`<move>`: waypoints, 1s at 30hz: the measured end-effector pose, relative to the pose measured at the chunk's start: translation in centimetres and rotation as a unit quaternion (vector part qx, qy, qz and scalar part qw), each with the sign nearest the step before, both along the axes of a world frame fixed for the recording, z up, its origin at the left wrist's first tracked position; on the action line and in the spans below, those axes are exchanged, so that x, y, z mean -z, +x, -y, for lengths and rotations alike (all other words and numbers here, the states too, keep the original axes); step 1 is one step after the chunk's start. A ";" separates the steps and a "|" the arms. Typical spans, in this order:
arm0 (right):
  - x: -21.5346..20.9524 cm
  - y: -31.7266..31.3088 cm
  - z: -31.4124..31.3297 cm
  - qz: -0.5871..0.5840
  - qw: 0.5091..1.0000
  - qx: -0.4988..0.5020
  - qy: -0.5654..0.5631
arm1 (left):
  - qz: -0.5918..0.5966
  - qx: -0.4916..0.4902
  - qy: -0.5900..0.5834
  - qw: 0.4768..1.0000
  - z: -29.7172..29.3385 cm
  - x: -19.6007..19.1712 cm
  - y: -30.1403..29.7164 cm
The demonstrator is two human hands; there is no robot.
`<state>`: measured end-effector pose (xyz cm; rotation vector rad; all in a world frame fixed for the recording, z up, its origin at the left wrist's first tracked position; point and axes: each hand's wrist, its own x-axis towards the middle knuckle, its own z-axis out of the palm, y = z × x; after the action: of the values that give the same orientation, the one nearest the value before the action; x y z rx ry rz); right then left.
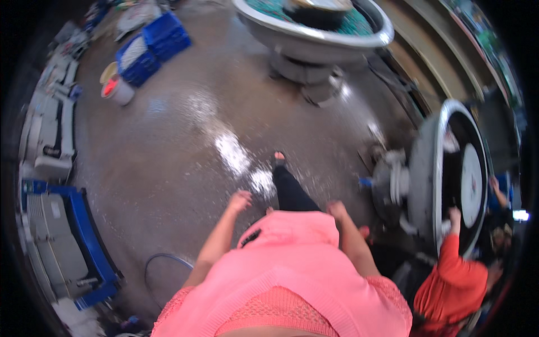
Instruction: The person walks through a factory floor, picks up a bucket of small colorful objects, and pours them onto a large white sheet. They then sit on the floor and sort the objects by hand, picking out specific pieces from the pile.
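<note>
Two empty hands, left hand (240,199) and right hand (337,209); two round tubs (314,33).

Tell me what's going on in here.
A person in a pink top is walking across a wet concrete floor, left hand and right hand both empty at the sides. To the right, another person in an orange top reaches into a big round machine.

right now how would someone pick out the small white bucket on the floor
Start at the stack of blue crates at the upper left of the wet concrete floor. Just below and left of them stands the white bucket, far ahead of the person's empty left hand. It is the only round container there, and its inside shows bright red-orange, unlike the boxy blue crates.
</note>
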<state>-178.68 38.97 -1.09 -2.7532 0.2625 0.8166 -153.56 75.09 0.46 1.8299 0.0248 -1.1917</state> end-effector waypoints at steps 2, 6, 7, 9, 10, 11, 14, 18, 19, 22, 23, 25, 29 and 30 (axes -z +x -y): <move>6.4 -2.4 0.7 -0.076 0.992 0.089 0.053 | -0.055 0.038 -0.007 0.998 1.9 -0.3 1.6; 2.8 6.4 0.5 -0.216 0.928 0.280 0.115 | -0.050 0.031 -0.010 0.998 3.3 -3.4 10.6; 2.5 9.0 0.8 -0.228 0.929 0.270 0.112 | -0.022 0.003 -0.021 1.000 3.4 -4.1 13.6; 1.8 15.2 1.9 -0.237 0.937 0.238 0.098 | 0.020 -0.053 -0.057 0.997 3.6 -6.5 20.7; 1.4 19.2 2.5 -0.233 0.942 0.224 0.089 | -0.006 -0.117 -0.095 0.989 3.5 -7.4 24.0; 1.1 23.7 3.3 -0.221 0.945 0.223 0.087 | -0.062 -0.192 -0.174 0.964 2.9 -8.7 27.0; 3.2 38.1 9.0 -0.131 0.961 0.226 0.095 | -0.096 -0.351 -0.279 0.889 1.5 -7.5 34.9; -0.1 61.8 9.7 0.157 0.982 0.090 0.062 | 0.183 -0.238 0.179 0.937 -4.9 4.1 39.1; -3.5 67.1 8.4 0.173 0.970 0.118 0.123 | 0.165 -0.222 0.212 0.937 -6.4 6.5 37.7; -7.0 79.1 7.4 0.200 0.961 0.087 0.170 | 0.004 -0.257 0.155 0.954 -3.6 4.2 36.6; -8.3 82.7 5.5 0.186 0.961 0.068 0.191 | -0.015 -0.201 0.162 0.966 -3.6 4.2 35.5; -8.9 88.6 1.8 0.168 0.955 0.024 0.244 | -0.094 -0.174 0.160 0.967 -2.9 4.1 34.9; -7.6 98.7 -4.0 0.106 0.945 -0.050 0.305 | -0.199 -0.193 0.145 0.950 -1.4 4.7 41.3; -7.3 100.7 -4.3 0.074 0.947 -0.049 0.308 | -0.209 -0.200 0.137 0.947 -1.1 4.8 44.8</move>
<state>-78.01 43.22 6.19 -2.2259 -0.1426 0.5809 -108.75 76.19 -4.33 1.6578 0.8014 -1.3006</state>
